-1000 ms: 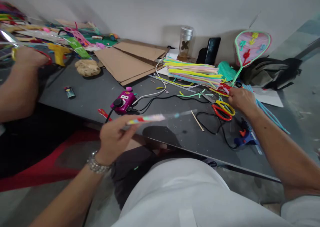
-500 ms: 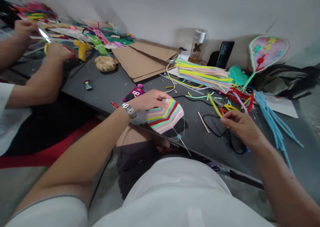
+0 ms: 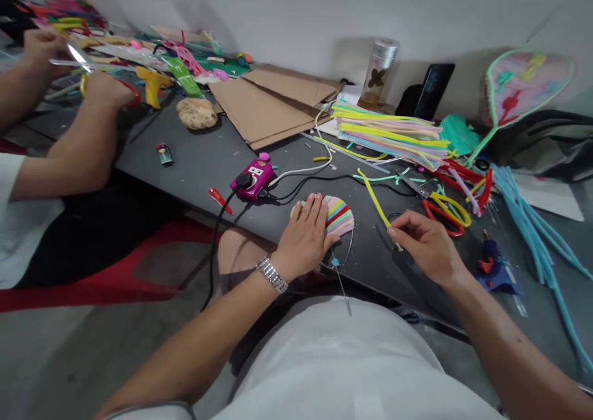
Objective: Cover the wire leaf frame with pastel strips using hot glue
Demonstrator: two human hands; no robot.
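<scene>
My left hand (image 3: 303, 238) lies flat with its fingers stretched over a rounded fan of striped pipe cleaners (image 3: 340, 215), pressing it to the table's front edge. Much of the fan is under the palm; a thin wire stem (image 3: 343, 293) with a small blue bead hangs from it over the edge. My right hand (image 3: 424, 247) pinches the lower end of a yellow pipe cleaner (image 3: 374, 199), which slants up and left above the tabletop. Red-and-yellow-handled scissors (image 3: 445, 213) lie just beyond that hand, and a blue glue gun (image 3: 498, 268) is to its right.
A purple power strip (image 3: 254, 179) with black cords sits left of the fan, near a red cutter (image 3: 220, 201). Bundled pipe cleaners (image 3: 389, 133), cardboard (image 3: 273, 105) and a bottle (image 3: 378, 74) stand behind. At far left another person's hands hold scissors (image 3: 83, 58).
My left hand has moved from the fan's upper edge to lie flat on top of it. My right hand has shifted left and closer to the fan with the yellow pipe cleaner.
</scene>
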